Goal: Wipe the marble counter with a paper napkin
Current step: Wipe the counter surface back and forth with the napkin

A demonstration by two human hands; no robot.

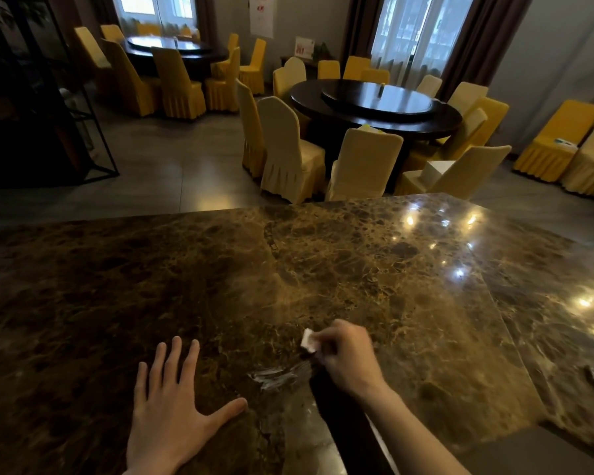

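Head view: small white folded napkin point(308, 340), perhaps damp, pinched in right hand point(348, 359); left hand point(172, 406) flat, empty.

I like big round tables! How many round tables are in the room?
2. One round table stands in the middle right, ringed by covered chairs; the other is at the far left by the window. More may be hidden outside the view.

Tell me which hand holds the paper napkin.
The right hand pinches the small white paper napkin above the brown marble counter; the left hand lies flat, fingers spread, empty.
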